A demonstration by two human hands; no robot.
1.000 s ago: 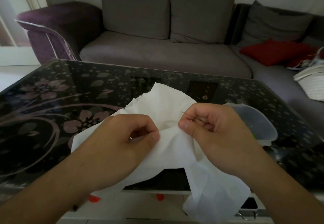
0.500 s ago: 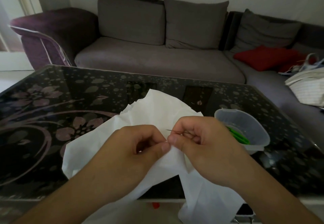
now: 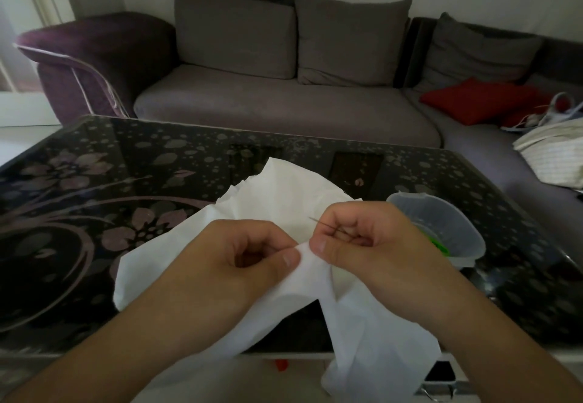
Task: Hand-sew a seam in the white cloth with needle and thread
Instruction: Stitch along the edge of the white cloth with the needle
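White cloth [image 3: 284,194] pinched between left hand [image 3: 239,263] and needle-holding right hand [image 3: 372,245].

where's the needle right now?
Head view, just right of centre: the needle is pinched in the right hand, tip pointing up-left over the white cloth, with the left hand just beside it.

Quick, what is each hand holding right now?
Left hand: pinches the white cloth.
Right hand: holds the needle and pinches the cloth.
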